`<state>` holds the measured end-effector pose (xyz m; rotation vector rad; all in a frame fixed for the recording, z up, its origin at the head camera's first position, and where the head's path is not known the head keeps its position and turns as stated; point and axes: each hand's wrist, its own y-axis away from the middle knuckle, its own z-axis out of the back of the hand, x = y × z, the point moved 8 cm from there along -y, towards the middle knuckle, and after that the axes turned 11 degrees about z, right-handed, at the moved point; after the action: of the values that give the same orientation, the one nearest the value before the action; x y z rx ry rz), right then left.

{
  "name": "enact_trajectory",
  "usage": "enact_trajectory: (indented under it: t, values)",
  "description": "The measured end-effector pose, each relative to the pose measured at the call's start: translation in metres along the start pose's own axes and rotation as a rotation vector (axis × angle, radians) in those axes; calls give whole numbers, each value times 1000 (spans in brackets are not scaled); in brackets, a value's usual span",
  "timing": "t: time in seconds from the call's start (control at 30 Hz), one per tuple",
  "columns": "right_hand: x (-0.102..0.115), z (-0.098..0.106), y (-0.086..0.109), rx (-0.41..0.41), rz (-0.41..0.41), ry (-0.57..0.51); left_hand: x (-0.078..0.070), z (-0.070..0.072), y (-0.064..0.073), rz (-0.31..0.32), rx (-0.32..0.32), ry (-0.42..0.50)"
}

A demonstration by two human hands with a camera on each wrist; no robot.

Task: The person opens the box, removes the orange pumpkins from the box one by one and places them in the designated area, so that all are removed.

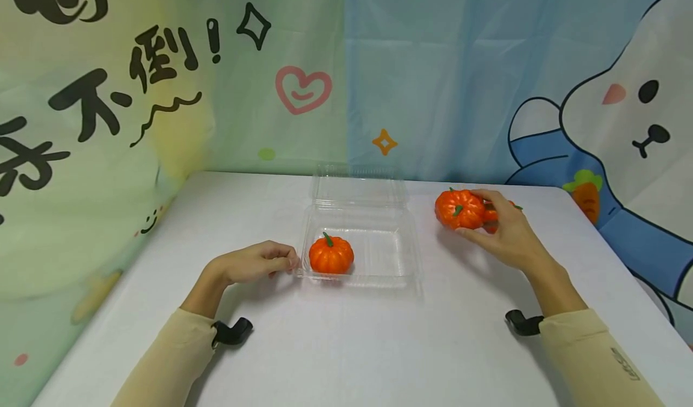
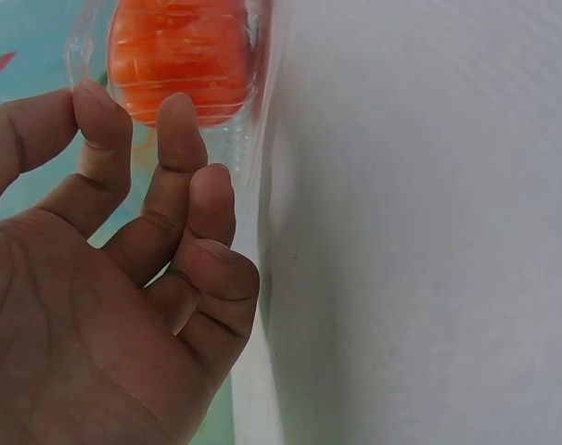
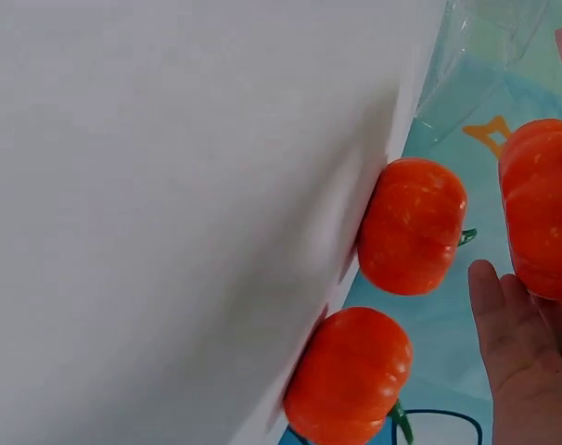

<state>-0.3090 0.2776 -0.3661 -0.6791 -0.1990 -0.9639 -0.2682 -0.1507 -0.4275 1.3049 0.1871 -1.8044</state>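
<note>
A clear plastic clamshell box (image 1: 379,281) lies with its lid (image 1: 360,190) tipped back. Inside, at the left, sits a small orange toy pumpkin (image 1: 331,255) with a green stem. My left hand (image 1: 254,264) pinches the box's left edge with thumb and fingertips; the other fingers curl beside it in the left wrist view. At the right, my right hand (image 1: 509,232) grips another toy pumpkin (image 3: 541,209) between thumb and fingers, above the table. Two more pumpkins, one nearer the box (image 3: 413,227) and one farther (image 3: 348,378), stand on the table beneath that hand, partly hidden in the head view.
The white table (image 1: 346,347) reaches back to a printed cloth backdrop (image 1: 433,82) with cartoon figures and writing. Black straps with camera mounts (image 1: 233,332) sit on both wrists over beige sleeves.
</note>
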Motion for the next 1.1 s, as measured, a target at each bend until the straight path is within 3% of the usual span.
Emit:
enact_trajectory:
  t: [0.43,0.87,1.1]
  values:
    - [-8,0,13,33,9,-1,-1,0,0,3,6,11]
    - [-17,0,20,88,-55,-25,1,1,-1,-4,-3,-13]
    - [-23,-5,24,182,-123,-13,0,2,-2,-16,1,-22]
